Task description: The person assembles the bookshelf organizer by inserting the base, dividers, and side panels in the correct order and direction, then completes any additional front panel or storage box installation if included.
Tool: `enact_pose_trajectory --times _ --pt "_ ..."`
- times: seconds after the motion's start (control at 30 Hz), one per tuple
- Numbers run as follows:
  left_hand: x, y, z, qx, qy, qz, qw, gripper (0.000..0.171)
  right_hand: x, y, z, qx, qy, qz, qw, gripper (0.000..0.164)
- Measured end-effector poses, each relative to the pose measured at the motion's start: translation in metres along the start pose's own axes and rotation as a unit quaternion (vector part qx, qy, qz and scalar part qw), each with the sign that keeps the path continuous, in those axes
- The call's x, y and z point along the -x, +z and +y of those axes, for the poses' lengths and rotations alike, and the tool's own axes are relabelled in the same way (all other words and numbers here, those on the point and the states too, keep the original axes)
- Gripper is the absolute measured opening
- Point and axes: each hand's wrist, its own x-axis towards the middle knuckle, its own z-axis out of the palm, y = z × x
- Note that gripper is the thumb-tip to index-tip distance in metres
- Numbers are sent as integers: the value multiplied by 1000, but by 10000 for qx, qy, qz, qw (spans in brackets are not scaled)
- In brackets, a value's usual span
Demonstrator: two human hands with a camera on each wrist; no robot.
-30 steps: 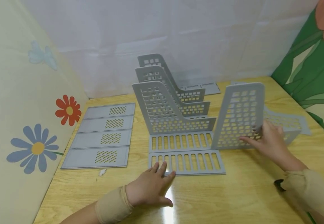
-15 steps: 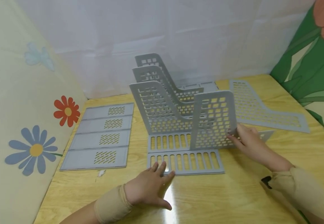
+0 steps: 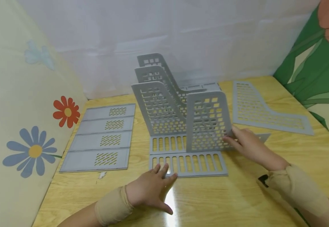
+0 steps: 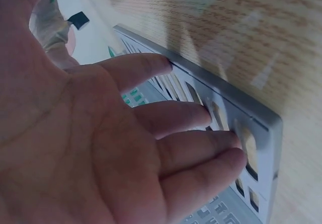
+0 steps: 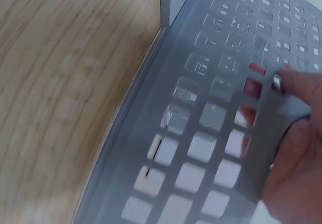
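A grey perforated side panel (image 3: 207,123) stands upright over the slotted grey base (image 3: 198,164), its lower edge near a seam of that base. My right hand (image 3: 247,143) pinches this panel along its upper edge, with fingers showing through the holes in the right wrist view. With fingers spread, my left hand (image 3: 151,189) rests on the front left edge of the base; in the left wrist view its fingertips (image 4: 229,153) touch the slotted part. Behind, 3 similar panels, the nearest being an upright panel (image 3: 160,110), stand in a row on the base.
A loose side panel (image 3: 266,110) lies flat at the right. To the left lies a grey sheet (image 3: 87,157) in several sections with slanted slots. A small white scrap (image 3: 102,174) is beside it. Another slotted piece (image 3: 210,86) lies near the back wall.
My right hand has moved left with the side panel, bringing it over the base and uncovering the loose panel at the right. My left hand has stayed in place.
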Motion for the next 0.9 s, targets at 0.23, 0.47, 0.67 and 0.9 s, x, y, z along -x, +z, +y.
enact_pose_trajectory --times 0.23,0.47,0.67,0.9 --pt "0 1 -1 -111 106 -95 9998 108 -18 14 -17 -91 -292 -306 9991 8" --pt "0 1 0 101 28 -198 9997 111 -38 37 -39 -518 -601 -343 9963 7" --pt "-1 -6 1 132 -80 -463 9988 111 -54 53 -58 -605 -964 -237 9932 7" --pt "-4 -11 0 196 -44 -608 9979 111 -64 58 -68 -737 -858 -317 9931 5"
